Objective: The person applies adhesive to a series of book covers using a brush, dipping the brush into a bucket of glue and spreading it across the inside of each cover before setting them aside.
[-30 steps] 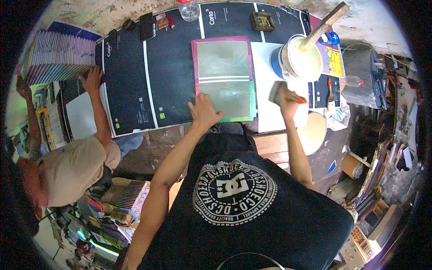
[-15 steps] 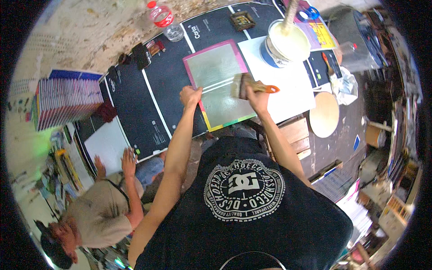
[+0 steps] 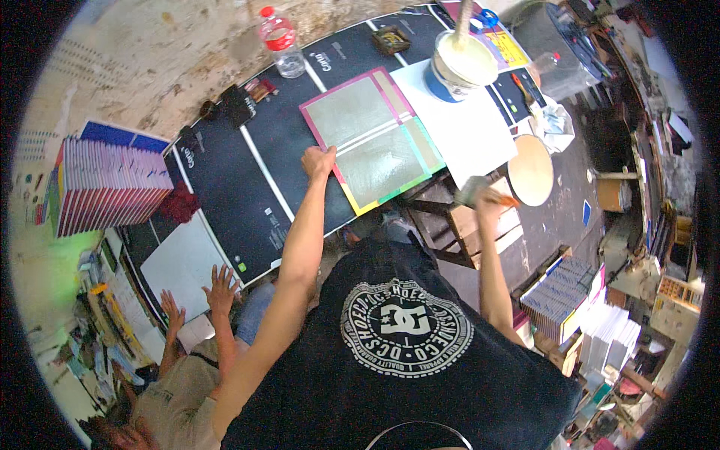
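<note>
A book-cover sheet (image 3: 367, 157) lies on the dark worktop, with grey boards on its inner side and pink, yellow and green margins. Its surface looks wet and glossy. My left hand (image 3: 320, 162) is closed at the sheet's left edge, thumb and fingers on the margin. Off the sheet's right side, over the bench's front edge, my right hand (image 3: 491, 206) grips a wide paintbrush (image 3: 471, 192), whose bristles are smeared by motion. A bucket (image 3: 441, 84) of pale creamy glue, with a coated stick (image 3: 463, 22) in it, stands on a white sheet (image 3: 480, 139) to the right.
At left, a co-worker's hands (image 3: 220, 291) rest by a white board (image 3: 184, 262), near a tall stack of books (image 3: 112, 184). A plastic bottle (image 3: 285, 58) stands at the back. On the right are another brush (image 3: 521, 86), a round wooden disc (image 3: 531, 172) and piled books (image 3: 562, 294).
My right hand has swung the brush off the cover sheet, rightward and toward me. My left hand stays at the sheet's edge. The co-worker's fingers have spread and lowered slightly.
</note>
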Action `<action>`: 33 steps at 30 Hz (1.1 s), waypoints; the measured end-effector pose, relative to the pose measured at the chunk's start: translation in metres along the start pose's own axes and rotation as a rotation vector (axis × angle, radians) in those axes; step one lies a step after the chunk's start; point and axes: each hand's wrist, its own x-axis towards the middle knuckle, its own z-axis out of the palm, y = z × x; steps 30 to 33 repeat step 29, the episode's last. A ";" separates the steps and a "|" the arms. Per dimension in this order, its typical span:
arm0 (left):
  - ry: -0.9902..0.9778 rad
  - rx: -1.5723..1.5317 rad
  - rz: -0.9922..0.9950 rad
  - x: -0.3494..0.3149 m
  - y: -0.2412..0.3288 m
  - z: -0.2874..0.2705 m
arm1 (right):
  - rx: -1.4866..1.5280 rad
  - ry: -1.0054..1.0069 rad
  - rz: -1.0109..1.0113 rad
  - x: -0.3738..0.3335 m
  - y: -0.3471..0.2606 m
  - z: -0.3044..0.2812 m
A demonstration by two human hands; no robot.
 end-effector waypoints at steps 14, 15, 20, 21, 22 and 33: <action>0.081 0.122 -0.446 -0.008 -0.313 -0.156 | -0.191 0.133 0.291 -0.027 0.029 -0.139; -0.033 0.103 -0.566 -0.010 -0.316 -0.175 | -0.265 0.115 0.301 -0.021 0.030 -0.137; 0.788 -0.019 0.056 0.043 -0.267 -0.176 | -0.341 0.109 0.233 0.018 0.061 -0.158; 0.806 -0.114 0.141 0.075 -0.237 -0.166 | -0.526 0.122 0.263 0.027 0.066 -0.169; 0.852 -0.177 0.213 0.100 -0.211 -0.171 | -0.288 0.099 0.277 0.017 0.044 -0.150; 0.868 -0.233 -0.041 0.265 -0.141 -0.157 | -0.406 0.016 0.196 0.018 0.044 -0.171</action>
